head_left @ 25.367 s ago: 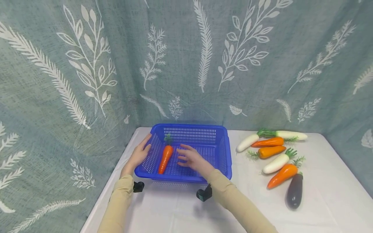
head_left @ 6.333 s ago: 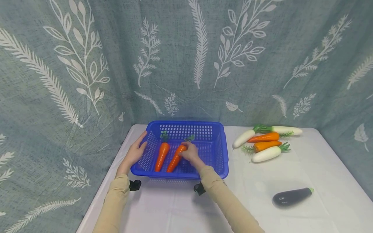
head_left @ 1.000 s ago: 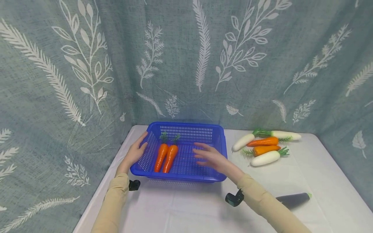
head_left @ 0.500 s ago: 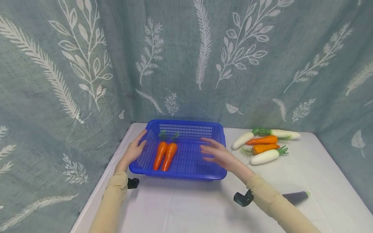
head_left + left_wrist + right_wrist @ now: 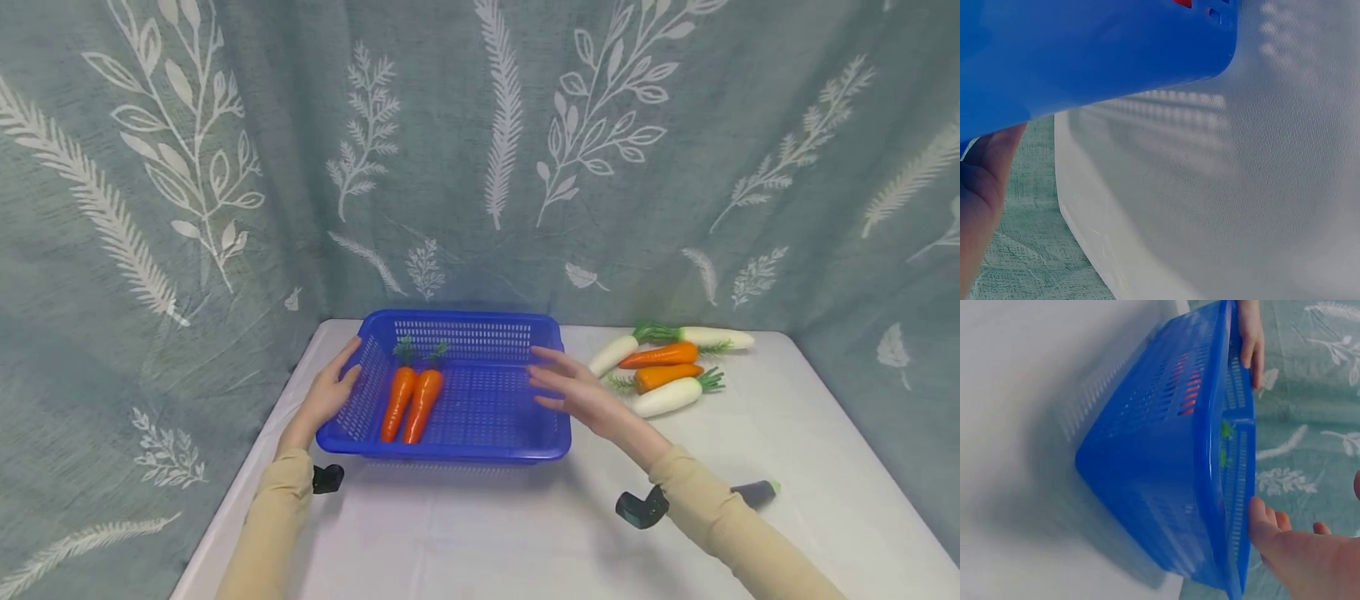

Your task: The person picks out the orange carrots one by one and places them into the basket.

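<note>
A blue perforated plastic basket [image 5: 465, 452] stands on the white table, two orange carrots [image 5: 397, 406] lying side by side in its left part, green tops toward the back. My left hand [image 5: 322, 398] rests at the basket's left rim, fingers extended along it; the right wrist view shows that left hand [image 5: 1251, 337] at the far end. Over the right rim my right hand [image 5: 588, 403] is spread with nothing in it, and its fingertips [image 5: 1257, 512] overlap the rim in the right wrist view. A dark eggplant [image 5: 757, 493] lies partly hidden behind the right sleeve.
Right of the basket lies a cluster: white radishes [image 5: 716, 337] with green leaves, an orange carrot [image 5: 660, 356] and a shorter orange carrot [image 5: 666, 377]. My right hand covers part of one radish [image 5: 669, 397]. A leaf-patterned curtain [image 5: 465, 167] hangs behind the table.
A second carrot has gone from the right-hand group into the basket and been let go beside the first. The eggplant now lies turned. Lately the right hand has moved right; the left stays put.
</note>
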{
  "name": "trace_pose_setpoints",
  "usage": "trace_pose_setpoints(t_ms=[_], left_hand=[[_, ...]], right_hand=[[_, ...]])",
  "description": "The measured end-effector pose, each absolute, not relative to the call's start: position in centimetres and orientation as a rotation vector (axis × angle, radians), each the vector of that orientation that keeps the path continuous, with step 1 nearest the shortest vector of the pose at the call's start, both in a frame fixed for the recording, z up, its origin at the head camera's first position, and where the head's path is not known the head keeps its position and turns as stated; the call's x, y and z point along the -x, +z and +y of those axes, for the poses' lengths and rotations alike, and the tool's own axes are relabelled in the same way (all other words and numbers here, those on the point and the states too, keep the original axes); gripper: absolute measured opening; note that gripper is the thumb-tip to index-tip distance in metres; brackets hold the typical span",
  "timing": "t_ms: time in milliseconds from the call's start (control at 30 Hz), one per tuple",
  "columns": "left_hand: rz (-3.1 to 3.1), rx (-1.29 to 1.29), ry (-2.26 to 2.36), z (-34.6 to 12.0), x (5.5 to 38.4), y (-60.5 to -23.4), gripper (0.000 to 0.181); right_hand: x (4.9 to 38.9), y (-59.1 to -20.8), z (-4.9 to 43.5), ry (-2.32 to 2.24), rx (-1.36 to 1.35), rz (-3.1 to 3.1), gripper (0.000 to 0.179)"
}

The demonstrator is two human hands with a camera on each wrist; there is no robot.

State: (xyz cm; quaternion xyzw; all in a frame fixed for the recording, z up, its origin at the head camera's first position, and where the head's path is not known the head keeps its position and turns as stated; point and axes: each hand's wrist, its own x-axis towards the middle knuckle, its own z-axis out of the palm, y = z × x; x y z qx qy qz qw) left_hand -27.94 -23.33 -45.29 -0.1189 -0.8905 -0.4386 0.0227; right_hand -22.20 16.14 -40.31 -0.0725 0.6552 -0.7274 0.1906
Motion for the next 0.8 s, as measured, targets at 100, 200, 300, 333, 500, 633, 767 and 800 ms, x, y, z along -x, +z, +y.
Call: trace_pose_setpoints(t_ms=[100, 200, 300, 333, 500, 633, 767, 800], left_hand=[[-2.765, 0.354, -1.364, -23.4, 27.8, -45.2, 0.051], [-2.768, 0.357, -1.361, -23.4, 27.8, -45.1, 0.051], [-2.782, 0.350, -1.350, -23.4, 27.9, -45.0, 0.051], [-2.785, 0.348, -1.348, -23.4, 27.8, -45.0, 0.051], [-2.790, 0.343, -1.357, -23.3, 27.8, -45.0, 0.051], [-2.779, 0.343, -1.363, -23.3, 27.7, -45.1, 0.050], [-2.758, 0.369, -1.356, -23.3, 27.8, -45.3, 0.050], [-2.753, 0.374, -1.356, -23.4, 27.8, -45.3, 0.050]], right_hand=[[22.2, -40.2, 16.8, -2.057, 0.198, 1.861, 0.058], [22.2, -40.1, 17.5, -2.074, 0.203, 1.886, 0.058], [22.1, -39.8, 18.3, -2.076, 0.193, 1.910, 0.059], [22.1, -39.8, 18.6, -2.086, 0.182, 1.908, 0.059], [22.2, -39.4, 20.0, -2.132, 0.125, 1.944, 0.060], [22.4, -39.2, 21.2, -2.172, 0.097, 1.981, 0.059], [22.6, -39.2, 22.4, -2.205, 0.066, 2.001, 0.061], [22.7, -39.3, 22.7, -2.209, 0.058, 2.002, 0.062]])
